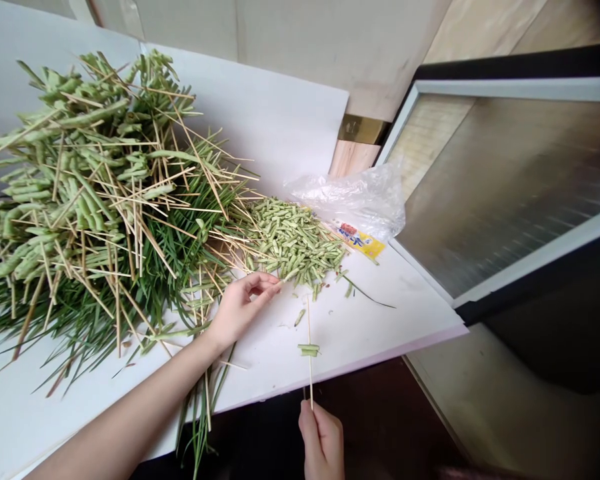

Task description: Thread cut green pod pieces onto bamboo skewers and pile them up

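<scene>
Right grip point(323, 437) clasps thin tan skewer point(311, 383) | green pieces point(309, 349) threaded crosswise | left grip point(239, 305) pinches pale piece point(289, 275)

Pale wall point(290, 33) behind white tabletop point(405, 293), white-framed panel point(510, 193) rightward

Lone head camera, close, looking forward-down at left hand point(237, 308), right hand point(324, 437).

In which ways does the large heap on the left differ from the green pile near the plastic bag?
The heap is tall and wide; the pile is low and small. The heap bristles with thin wooden sticks; the pile is mostly loose short pieces. Both are mainly green and lie on the white table.
</scene>
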